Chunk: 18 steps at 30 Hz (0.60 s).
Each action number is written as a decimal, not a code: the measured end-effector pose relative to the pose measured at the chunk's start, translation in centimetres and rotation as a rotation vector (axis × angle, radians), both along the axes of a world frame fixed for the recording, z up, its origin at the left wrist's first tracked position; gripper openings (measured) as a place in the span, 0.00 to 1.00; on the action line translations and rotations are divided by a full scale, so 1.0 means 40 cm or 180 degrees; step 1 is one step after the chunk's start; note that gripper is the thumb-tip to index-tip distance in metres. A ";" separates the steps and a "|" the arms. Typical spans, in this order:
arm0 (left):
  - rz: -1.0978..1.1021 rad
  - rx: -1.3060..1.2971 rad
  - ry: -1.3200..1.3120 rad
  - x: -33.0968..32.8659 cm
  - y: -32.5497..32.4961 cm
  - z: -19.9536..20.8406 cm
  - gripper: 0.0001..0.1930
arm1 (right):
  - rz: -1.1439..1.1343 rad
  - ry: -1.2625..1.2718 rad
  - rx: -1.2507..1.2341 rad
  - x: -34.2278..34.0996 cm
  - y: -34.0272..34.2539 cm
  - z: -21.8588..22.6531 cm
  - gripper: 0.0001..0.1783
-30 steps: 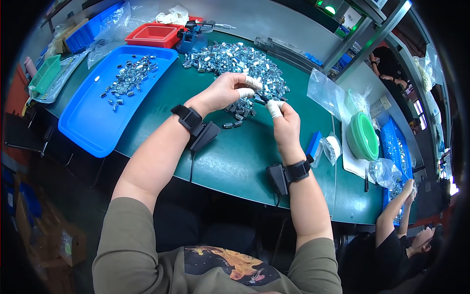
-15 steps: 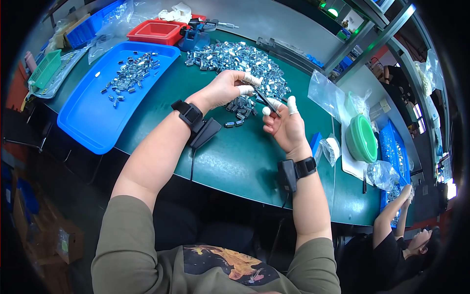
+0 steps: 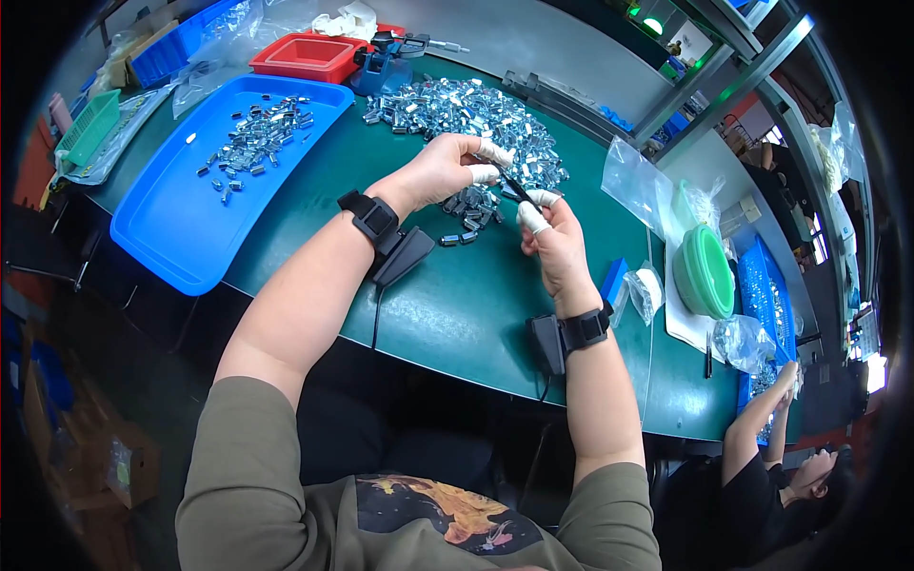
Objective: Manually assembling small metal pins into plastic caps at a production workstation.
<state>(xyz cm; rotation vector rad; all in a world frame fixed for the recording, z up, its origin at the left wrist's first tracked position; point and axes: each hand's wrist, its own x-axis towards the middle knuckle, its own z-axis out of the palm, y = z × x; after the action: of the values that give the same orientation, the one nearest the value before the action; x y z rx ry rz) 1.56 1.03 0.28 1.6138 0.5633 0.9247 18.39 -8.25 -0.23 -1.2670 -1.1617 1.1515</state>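
Observation:
White finger cots cover the fingertips of both my hands. My right hand (image 3: 560, 249) pinches a thin black rod-like tool (image 3: 518, 190) between thumb and fingers. The tool slants up and left, and its far end reaches the fingertips of my left hand (image 3: 436, 173). My left thumb and forefinger are closed in a pinch; whatever small thing sits between them is too small to make out. Just beyond and beneath my hands lies a large heap of small silvery metal parts (image 3: 466, 109), with a few loose metal parts (image 3: 459, 239) at its near edge.
On the left, a blue tray (image 3: 181, 238) holds more metal parts. Behind it are a red bin (image 3: 305, 59) and a micrometer (image 3: 419, 43) on a blue stand. Green bowls (image 3: 706, 271), plastic bags (image 3: 636, 186) and a blue basket (image 3: 757, 285) stand right, near another person's arms (image 3: 762, 409).
My right hand has turned, and its raised thumb has come down onto the black tool with the fingers closing round it. The left hand has barely moved.

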 end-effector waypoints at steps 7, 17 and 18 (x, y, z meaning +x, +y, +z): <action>-0.0075 -0.0045 -0.0016 0.005 0.003 -0.005 0.13 | 0.0058 0.0309 -0.0236 0.014 0.002 0.000 0.10; -0.0162 -0.0171 -0.0220 0.005 0.005 -0.010 0.12 | 0.0205 -0.0027 -0.0326 0.007 -0.008 0.012 0.11; -0.0225 -0.0128 -0.0278 0.009 0.005 -0.012 0.12 | 0.0264 -0.0029 -0.0322 0.000 -0.008 0.011 0.11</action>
<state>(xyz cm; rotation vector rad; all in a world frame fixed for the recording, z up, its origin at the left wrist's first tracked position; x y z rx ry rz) 1.94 1.24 -0.22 1.5398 0.4588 0.9210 18.40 -8.56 0.22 -1.3119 -1.1846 1.2808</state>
